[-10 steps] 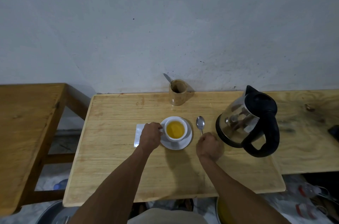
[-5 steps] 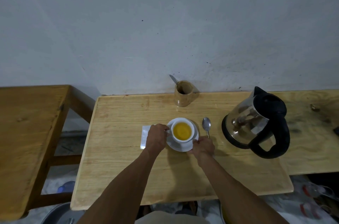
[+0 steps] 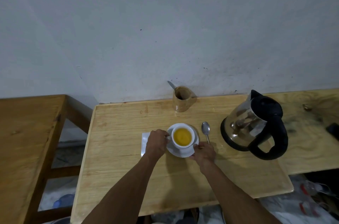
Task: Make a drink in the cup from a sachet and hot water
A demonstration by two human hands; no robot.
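Observation:
A white cup [image 3: 182, 145] holding yellow-orange liquid stands on a white saucer [image 3: 196, 136] in the middle of the wooden table [image 3: 121, 132]. My left hand [image 3: 157, 142] grips the cup's handle on its left side. My right hand [image 3: 204, 153] holds the saucer's near right rim. A white sachet [image 3: 144, 140] lies flat on the table, partly hidden under my left hand. A metal spoon [image 3: 205, 130] lies just right of the saucer. A steel kettle [image 3: 255, 126] with a black lid and handle stands at the right.
A wooden holder [image 3: 182, 101] with a spoon handle sticking out stands by the wall. A second wooden table [image 3: 25, 132] is at the left. A dark object [image 3: 333, 131] lies at the far right edge. Bags and bottles lie on the floor below.
My right hand has left the spoon on the table and moved left onto the saucer's rim. My left hand stays at the cup handle.

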